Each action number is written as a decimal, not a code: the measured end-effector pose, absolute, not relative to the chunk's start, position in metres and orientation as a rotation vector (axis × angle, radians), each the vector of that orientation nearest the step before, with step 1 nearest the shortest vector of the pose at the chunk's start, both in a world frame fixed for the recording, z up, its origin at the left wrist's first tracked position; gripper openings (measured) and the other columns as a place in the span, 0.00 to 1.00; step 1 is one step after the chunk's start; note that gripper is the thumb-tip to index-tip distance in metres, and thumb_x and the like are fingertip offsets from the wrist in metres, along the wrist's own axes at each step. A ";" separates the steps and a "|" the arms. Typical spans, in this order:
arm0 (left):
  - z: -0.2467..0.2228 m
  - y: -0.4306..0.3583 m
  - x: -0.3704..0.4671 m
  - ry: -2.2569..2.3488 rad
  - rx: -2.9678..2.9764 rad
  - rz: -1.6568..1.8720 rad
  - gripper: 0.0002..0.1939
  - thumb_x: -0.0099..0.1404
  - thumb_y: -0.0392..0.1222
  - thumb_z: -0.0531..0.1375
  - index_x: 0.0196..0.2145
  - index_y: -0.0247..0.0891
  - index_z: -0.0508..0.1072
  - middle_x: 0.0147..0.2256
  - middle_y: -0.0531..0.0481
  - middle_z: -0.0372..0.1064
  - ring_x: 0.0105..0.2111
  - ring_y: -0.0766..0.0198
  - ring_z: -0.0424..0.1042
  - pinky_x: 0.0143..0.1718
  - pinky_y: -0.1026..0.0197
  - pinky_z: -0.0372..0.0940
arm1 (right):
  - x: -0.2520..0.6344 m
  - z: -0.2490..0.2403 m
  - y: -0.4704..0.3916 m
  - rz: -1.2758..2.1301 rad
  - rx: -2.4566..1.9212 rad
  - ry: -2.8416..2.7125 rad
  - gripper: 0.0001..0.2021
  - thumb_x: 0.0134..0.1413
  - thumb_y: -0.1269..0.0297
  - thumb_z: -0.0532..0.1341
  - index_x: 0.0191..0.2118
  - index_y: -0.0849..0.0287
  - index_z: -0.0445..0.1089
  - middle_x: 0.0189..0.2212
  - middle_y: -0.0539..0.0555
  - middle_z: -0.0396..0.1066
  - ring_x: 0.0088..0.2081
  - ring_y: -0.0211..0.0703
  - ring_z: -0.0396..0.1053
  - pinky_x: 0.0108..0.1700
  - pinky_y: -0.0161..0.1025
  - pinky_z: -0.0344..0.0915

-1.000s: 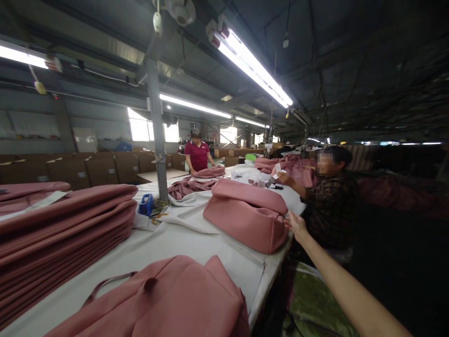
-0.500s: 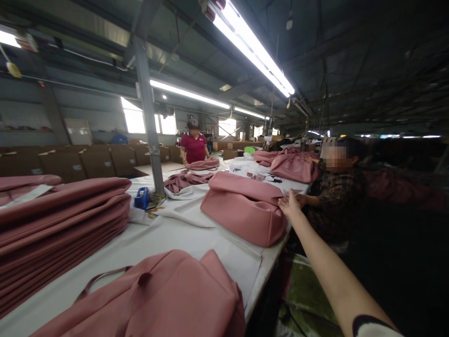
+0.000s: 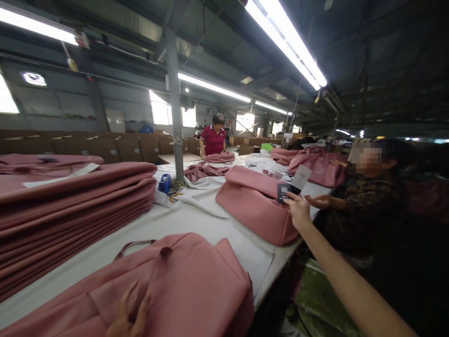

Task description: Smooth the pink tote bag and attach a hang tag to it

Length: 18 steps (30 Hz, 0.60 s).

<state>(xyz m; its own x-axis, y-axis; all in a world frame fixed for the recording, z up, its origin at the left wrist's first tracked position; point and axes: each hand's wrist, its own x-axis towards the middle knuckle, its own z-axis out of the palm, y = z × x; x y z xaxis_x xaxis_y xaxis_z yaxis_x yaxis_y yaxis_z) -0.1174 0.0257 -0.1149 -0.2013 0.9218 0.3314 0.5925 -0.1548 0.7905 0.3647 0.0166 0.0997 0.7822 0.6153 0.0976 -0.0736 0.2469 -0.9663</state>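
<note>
My right hand reaches out over the table's right edge and pinches a black tag; a clear plastic piece sticks up beside it. Just behind is a pink bag lying on its side. My left hand rests on the nearer pink bag with fingers spread, next to its strap. A co-worker's open hand is held out close to my right hand.
A tall stack of folded pink pieces fills the left side. Near the metal post sits a blue tape dispenser. Across the white-covered table stands a person in a red shirt. More pink bags lie farther back.
My left hand has come into view on the near bag. My right hand now holds the black tag, which did not show before. The view has swung left.
</note>
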 end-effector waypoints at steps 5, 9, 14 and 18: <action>-0.096 0.022 -0.119 1.389 1.457 1.285 0.29 0.59 0.56 0.57 0.54 0.37 0.66 0.33 0.49 0.73 0.25 0.65 0.68 0.29 0.64 0.65 | 0.256 0.111 0.004 0.976 -1.040 -0.980 0.18 0.41 0.66 0.68 0.42 0.62 0.74 0.41 0.58 0.74 0.43 0.48 0.71 0.44 0.40 0.70; -0.066 0.020 -0.134 1.061 1.149 1.404 0.28 0.59 0.55 0.61 0.49 0.31 0.68 0.24 0.54 0.65 0.20 0.71 0.58 0.20 0.68 0.53 | 0.187 0.114 0.001 1.064 -1.098 -1.358 0.19 0.44 0.53 0.68 0.39 0.63 0.75 0.31 0.56 0.75 0.34 0.45 0.73 0.36 0.38 0.70; -0.027 0.010 -0.147 0.881 1.121 1.470 0.21 0.61 0.51 0.61 0.45 0.32 0.71 0.29 0.51 0.68 0.24 0.72 0.63 0.25 0.69 0.55 | 0.121 0.113 0.010 0.837 -1.058 -1.667 0.21 0.50 0.47 0.63 0.37 0.62 0.77 0.29 0.54 0.73 0.31 0.43 0.68 0.33 0.36 0.65; -0.019 0.010 -0.145 0.853 1.115 1.477 0.20 0.58 0.51 0.63 0.40 0.30 0.74 0.27 0.48 0.70 0.23 0.69 0.66 0.24 0.67 0.55 | 0.082 0.108 0.014 0.628 -1.034 -1.824 0.21 0.52 0.46 0.62 0.21 0.61 0.73 0.24 0.52 0.66 0.29 0.39 0.63 0.31 0.34 0.60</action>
<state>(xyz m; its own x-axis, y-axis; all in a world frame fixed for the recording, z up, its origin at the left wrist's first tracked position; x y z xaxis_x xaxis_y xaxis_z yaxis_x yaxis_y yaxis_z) -0.1455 0.0095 -0.0187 -0.0162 0.9794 0.2012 -0.3153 -0.1960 0.9285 0.0822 0.0136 0.1078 -0.2269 0.8557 0.4651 0.3876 0.5174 -0.7629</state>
